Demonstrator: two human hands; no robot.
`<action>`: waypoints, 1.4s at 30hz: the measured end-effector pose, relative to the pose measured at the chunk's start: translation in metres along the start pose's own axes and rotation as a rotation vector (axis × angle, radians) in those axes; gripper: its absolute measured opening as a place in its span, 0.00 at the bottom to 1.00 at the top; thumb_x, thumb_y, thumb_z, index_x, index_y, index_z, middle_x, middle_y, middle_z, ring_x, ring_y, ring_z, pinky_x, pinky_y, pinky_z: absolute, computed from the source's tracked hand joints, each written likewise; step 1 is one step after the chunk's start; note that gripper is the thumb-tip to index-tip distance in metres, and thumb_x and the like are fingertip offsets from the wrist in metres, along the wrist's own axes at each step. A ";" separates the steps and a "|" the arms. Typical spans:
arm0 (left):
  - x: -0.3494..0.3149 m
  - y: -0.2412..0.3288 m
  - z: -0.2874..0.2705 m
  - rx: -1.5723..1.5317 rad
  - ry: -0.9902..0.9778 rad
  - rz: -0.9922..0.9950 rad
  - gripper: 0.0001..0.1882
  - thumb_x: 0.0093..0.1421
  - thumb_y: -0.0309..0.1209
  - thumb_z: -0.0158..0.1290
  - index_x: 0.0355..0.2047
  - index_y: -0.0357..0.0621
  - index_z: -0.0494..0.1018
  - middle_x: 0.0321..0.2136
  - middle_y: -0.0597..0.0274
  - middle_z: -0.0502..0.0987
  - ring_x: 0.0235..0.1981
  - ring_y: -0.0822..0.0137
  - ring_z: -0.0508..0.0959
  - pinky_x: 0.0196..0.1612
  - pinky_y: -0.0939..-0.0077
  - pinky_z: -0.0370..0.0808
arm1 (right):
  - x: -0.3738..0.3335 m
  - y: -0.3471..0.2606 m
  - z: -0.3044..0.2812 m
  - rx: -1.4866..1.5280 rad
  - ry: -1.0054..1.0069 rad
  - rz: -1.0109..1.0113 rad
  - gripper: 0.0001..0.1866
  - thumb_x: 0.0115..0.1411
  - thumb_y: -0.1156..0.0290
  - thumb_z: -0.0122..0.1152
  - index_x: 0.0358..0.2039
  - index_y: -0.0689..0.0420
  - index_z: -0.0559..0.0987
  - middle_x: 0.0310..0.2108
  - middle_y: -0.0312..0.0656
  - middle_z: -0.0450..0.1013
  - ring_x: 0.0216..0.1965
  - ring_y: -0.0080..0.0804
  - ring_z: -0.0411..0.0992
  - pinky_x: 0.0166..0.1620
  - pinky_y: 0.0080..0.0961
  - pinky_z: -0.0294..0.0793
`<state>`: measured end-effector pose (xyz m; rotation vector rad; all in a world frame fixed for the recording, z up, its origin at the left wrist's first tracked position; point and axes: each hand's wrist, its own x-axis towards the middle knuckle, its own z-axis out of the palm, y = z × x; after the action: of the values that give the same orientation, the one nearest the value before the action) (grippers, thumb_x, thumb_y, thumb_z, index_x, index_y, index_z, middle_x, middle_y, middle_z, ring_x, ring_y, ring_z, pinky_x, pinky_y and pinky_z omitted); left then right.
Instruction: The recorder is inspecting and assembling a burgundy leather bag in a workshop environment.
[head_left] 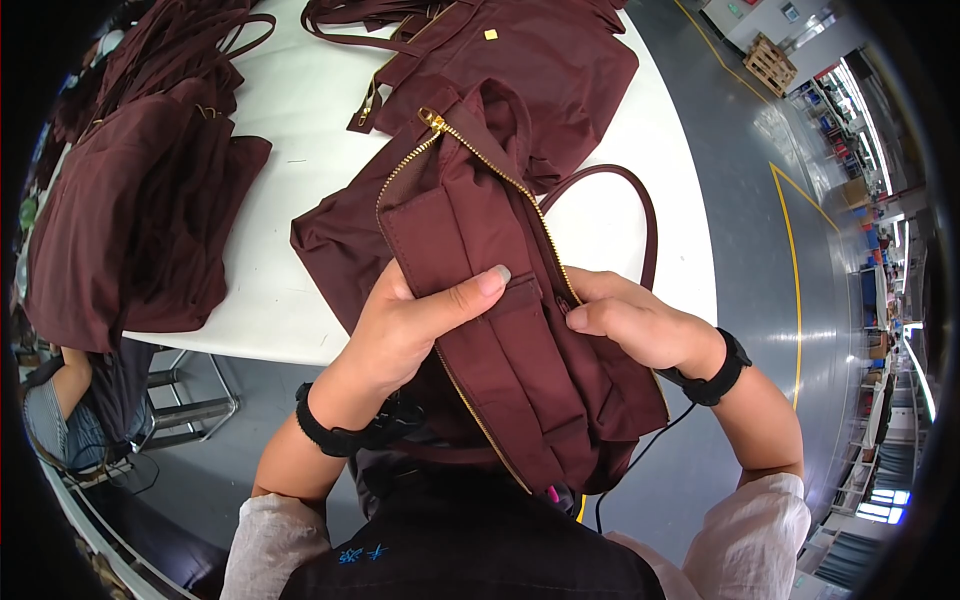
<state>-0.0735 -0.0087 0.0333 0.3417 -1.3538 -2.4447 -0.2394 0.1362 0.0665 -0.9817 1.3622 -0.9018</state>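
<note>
A maroon fabric handbag (520, 350) lies half over the table's near edge toward my body, its long gold zipper (500, 168) unzipped so the lining and inner pockets show. My left hand (425, 315) grips the bag's left side, thumb pressed on the inner pocket edge and fingers hidden beneath the fabric. On the right side, my right hand (625, 315) pinches the bag near the zipper tape, with its fingertips partly hidden by cloth. A gold zipper pull (432, 120) sits at the far end. One thin handle (652, 215) loops out at the right.
Another maroon bag (520, 60) with a small gold plate lies beyond on the white table (290, 200). A pile of maroon bags (130, 230) covers the left side. A metal stool (195, 405) and a seated person (75, 410) are at lower left. Grey floor (745, 200) extends rightward.
</note>
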 end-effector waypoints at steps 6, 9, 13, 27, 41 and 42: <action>0.000 0.000 0.000 0.005 0.026 0.002 0.15 0.59 0.28 0.56 0.46 0.38 0.71 0.41 0.65 0.76 0.42 0.74 0.74 0.47 0.78 0.70 | 0.000 0.000 0.000 -0.025 0.005 -0.012 0.25 0.62 0.67 0.42 0.57 0.66 0.65 0.47 0.46 0.71 0.48 0.29 0.68 0.53 0.24 0.64; 0.001 0.002 -0.002 -0.008 0.032 -0.001 0.15 0.59 0.28 0.56 0.46 0.38 0.72 0.41 0.64 0.76 0.42 0.73 0.74 0.48 0.77 0.69 | 0.004 0.005 0.004 -0.040 0.035 -0.068 0.23 0.63 0.67 0.42 0.56 0.66 0.66 0.44 0.46 0.72 0.45 0.28 0.68 0.50 0.25 0.66; 0.003 0.001 0.000 -0.008 0.053 -0.010 0.15 0.59 0.29 0.56 0.46 0.38 0.72 0.41 0.64 0.76 0.43 0.73 0.75 0.48 0.77 0.69 | 0.004 0.007 0.001 -0.193 0.096 -0.142 0.18 0.64 0.67 0.42 0.47 0.67 0.71 0.34 0.45 0.73 0.36 0.26 0.69 0.43 0.26 0.69; 0.004 -0.001 0.001 -0.001 0.067 -0.006 0.16 0.59 0.29 0.57 0.46 0.38 0.71 0.40 0.64 0.76 0.43 0.73 0.75 0.48 0.77 0.69 | 0.013 0.010 -0.001 -0.174 0.243 -0.019 0.22 0.67 0.59 0.41 0.26 0.66 0.71 0.21 0.35 0.65 0.27 0.21 0.59 0.35 0.22 0.64; 0.004 -0.003 -0.001 -0.009 0.061 -0.013 0.16 0.58 0.28 0.57 0.46 0.38 0.72 0.41 0.64 0.77 0.43 0.73 0.75 0.48 0.77 0.70 | 0.006 0.010 -0.009 -0.074 0.062 -0.065 0.19 0.59 0.68 0.44 0.44 0.68 0.74 0.29 0.37 0.72 0.30 0.21 0.66 0.38 0.22 0.67; 0.004 -0.004 -0.001 -0.009 0.061 -0.013 0.16 0.58 0.28 0.57 0.46 0.38 0.72 0.41 0.64 0.77 0.43 0.73 0.75 0.48 0.77 0.70 | 0.006 0.010 -0.009 -0.058 0.057 -0.071 0.20 0.59 0.68 0.44 0.46 0.68 0.74 0.29 0.38 0.72 0.31 0.21 0.67 0.38 0.22 0.67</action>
<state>-0.0777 -0.0095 0.0295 0.4207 -1.3189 -2.4302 -0.2487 0.1337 0.0555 -1.0619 1.4157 -0.9544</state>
